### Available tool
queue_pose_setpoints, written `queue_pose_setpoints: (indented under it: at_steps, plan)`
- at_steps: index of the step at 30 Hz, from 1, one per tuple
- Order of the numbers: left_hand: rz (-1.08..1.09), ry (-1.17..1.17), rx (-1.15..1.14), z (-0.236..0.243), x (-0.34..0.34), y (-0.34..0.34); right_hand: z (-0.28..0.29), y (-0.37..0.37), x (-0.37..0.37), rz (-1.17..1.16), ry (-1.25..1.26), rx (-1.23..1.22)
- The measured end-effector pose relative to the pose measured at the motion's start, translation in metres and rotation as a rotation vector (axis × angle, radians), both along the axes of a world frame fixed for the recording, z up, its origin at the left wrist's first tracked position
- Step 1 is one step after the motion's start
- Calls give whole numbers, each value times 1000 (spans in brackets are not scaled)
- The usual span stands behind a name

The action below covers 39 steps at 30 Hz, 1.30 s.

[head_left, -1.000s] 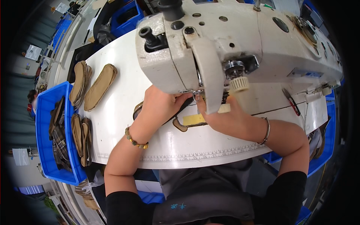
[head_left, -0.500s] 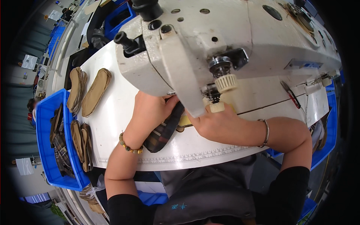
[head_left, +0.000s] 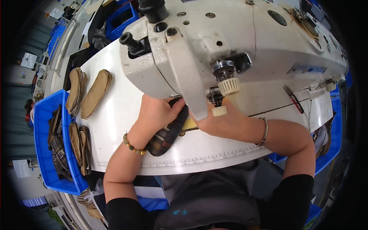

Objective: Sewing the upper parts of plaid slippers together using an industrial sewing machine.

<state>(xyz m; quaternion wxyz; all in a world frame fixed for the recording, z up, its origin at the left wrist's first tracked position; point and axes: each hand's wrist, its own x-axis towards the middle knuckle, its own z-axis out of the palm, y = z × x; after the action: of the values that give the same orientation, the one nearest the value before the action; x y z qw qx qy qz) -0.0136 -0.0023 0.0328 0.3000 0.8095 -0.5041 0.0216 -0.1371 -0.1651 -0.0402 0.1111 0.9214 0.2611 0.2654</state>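
My left hand (head_left: 158,111) is closed with thumb and fingers pinched on the upper end of a dark plaid fabric piece (head_left: 165,138), long and rounded like a shoe upper. This piece lies slanted on the white table, under the head of a sewing machine (head_left: 153,78). My right hand (head_left: 220,122) rests just right of the fabric, beneath the machine's tension knobs. Its fingers are mostly hidden behind the machine's pale lever (head_left: 188,73), so their grip does not show. The needle area is hidden too. A yellow patch (head_left: 189,124) shows between the hands.
Stacked tan sole-shaped pieces (head_left: 76,91) and a single one (head_left: 96,94) lie at the table's left. A blue bin (head_left: 39,153) beside them holds plaid pieces. Red-and-black thread snips (head_left: 294,100) lie to the right, with another blue bin (head_left: 335,134) beyond. A ruler strip (head_left: 199,160) follows the front edge.
The view has shifted slightly. Both hands stay at the fabric under the machine, with my right hand's fingers now a little further behind the lever and knobs.
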Motion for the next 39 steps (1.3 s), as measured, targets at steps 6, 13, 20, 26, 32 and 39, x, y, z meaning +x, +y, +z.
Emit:
queue_pose_setpoints:
  at_steps: [6,13,20,26,32,39]
  plan:
    - [70,82,69,1,-3,-3,26,4,-11,-75,91,103]
    - [63,45,30,1,-2,-3,8,3,-5,-25,29,216]
    - [105,-9,74,2,-3,-4,-3,-1,-3,-51,42,229]
    - [185,163,161,9,-6,-6,15,0,-10,-77,91,302]
    - [12,-84,8,-6,6,-4,51,14,-27,5,186,367]
    - [104,13,23,-18,6,5,47,21,-25,175,69,399]
